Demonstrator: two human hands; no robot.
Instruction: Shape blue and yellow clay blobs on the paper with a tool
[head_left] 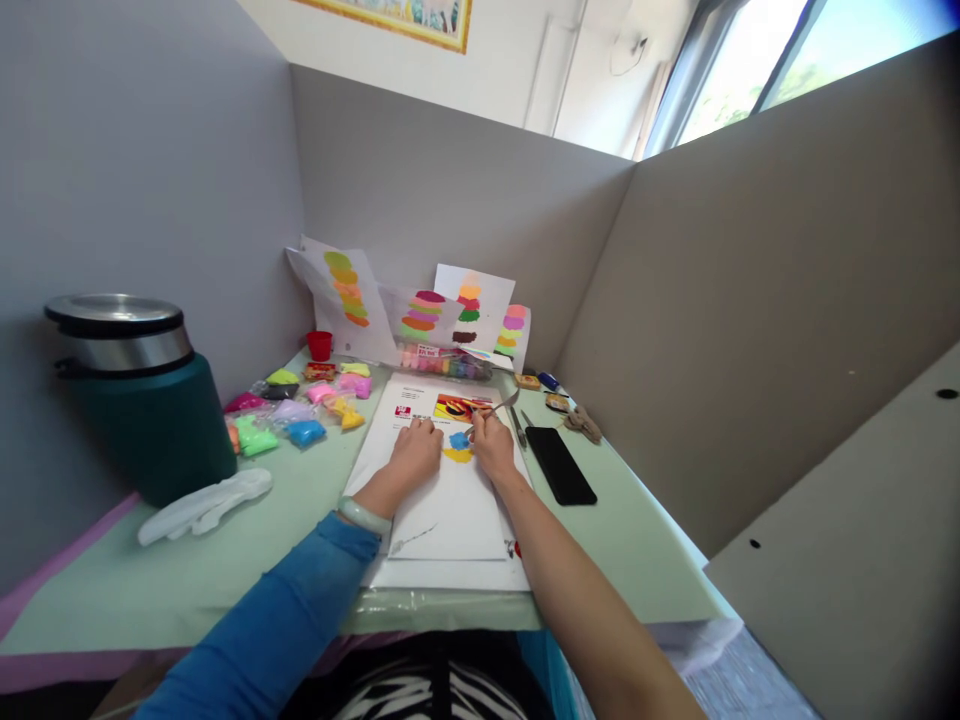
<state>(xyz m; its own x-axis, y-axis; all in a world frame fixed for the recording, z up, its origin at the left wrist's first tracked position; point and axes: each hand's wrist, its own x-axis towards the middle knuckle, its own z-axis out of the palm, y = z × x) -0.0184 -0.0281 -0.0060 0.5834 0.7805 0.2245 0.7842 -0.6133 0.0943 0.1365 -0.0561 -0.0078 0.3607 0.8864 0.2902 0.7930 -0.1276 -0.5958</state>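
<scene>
The right hand [493, 447] has its fingers closed narrowly around a thin metal tool [501, 406], whose upper end slants up and away to the right of the fingers while its working end points down toward a small blue clay patch [459, 440] just left of them. Directly below that blue patch lies a yellow clay patch [457, 456], touching or nearly touching it. Both sit on a white paper sheet [450, 510] spread on the pale green counter [150, 580].

The left hand [416, 450] rests on the same sheet with its fingers curled loosely and pressed flat on the paper, just left of the two clay patches; it holds nothing. A pale bangle [364, 516] circles that wrist, above a blue sleeve [277, 620].

Beyond the fingers, a printed colour picture [459, 406] lies on the sheet. Right of the right-hand fingers lies a black phone [560, 465]. Well left of the left-hand fingers sit small bags of coloured clay [300, 412], a white glove [204, 506] and a dark green bin [142, 395].
</scene>
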